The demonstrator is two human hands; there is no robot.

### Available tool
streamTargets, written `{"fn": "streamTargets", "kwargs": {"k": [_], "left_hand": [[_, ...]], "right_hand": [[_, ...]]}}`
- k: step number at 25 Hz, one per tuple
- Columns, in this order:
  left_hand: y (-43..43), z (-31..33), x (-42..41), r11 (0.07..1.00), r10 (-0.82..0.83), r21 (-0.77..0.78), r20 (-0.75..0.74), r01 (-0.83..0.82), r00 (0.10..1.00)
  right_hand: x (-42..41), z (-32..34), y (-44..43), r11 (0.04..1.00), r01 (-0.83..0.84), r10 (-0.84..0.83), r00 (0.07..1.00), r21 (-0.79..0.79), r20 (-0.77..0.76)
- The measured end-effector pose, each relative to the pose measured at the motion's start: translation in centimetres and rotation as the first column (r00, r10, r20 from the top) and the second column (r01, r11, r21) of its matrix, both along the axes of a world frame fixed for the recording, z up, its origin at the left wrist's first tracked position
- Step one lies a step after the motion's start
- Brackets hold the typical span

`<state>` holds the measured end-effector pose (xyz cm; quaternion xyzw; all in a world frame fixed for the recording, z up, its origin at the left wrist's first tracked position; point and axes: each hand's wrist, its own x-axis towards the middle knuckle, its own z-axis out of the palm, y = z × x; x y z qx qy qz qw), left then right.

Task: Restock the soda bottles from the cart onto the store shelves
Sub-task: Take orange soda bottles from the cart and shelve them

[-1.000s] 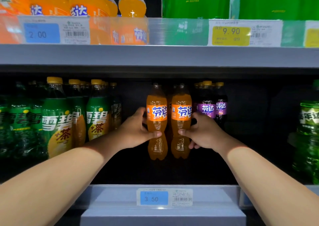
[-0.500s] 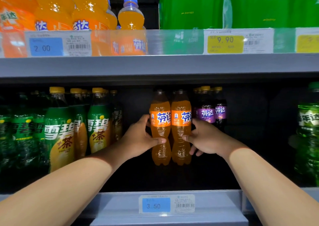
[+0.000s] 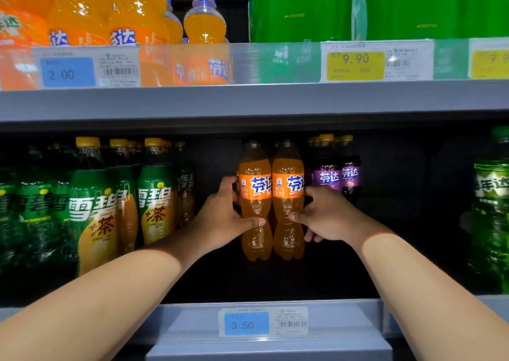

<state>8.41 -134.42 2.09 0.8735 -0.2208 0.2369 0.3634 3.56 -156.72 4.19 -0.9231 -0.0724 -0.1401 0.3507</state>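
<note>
Orange soda in two clear plastic bottles, upright and touching, deep on the grey metal shelf (image 3: 192,327), just left of the purple-label bottles (image 3: 329,178). Left hand (image 3: 220,220) grips the left bottle (image 3: 254,187), right hand (image 3: 327,217) grips the right bottle (image 3: 287,187), thumbs across the waists. Can't tell if the bases are seated. Slick PET, ribbed waist: hold there, labels forward, release once flat.
</note>
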Motion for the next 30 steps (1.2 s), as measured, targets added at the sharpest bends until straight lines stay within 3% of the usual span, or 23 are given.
{"fn": "streamTargets", "kwargs": {"k": [6,11,15,24,30], "left_hand": [[0.3,1.0,-1.0,0.999,-0.020,0.045,-0.004,0.020,1.000],[1.6,2.1,-4.6,0.977,0.117,0.174,0.028,-0.120,0.993],[3.5,0.6,-9.4,0.968,0.104,0.219,0.086,-0.120,0.991],[10.2,-2.3,-19.2,0.958,0.080,0.242,0.284,-0.153,0.955],[19.9,-5.5,-28.2,0.931,0.180,0.268,0.254,-0.248,0.950]], "right_hand": [[-1.6,1.0,-0.2,0.999,0.040,-0.039,0.998,0.015,-0.050],[-5.3,1.5,-0.6,0.960,0.241,-0.223,0.965,-0.140,0.136],[-9.7,-1.1,0.1,0.999,-0.021,0.004,0.950,0.050,0.313],[-14.2,-4.8,7.8,0.905,-0.424,0.369,0.798,0.010,0.476],[-18.1,-8.9,17.2,0.788,-0.614,0.577,0.713,-0.041,0.399]]}}
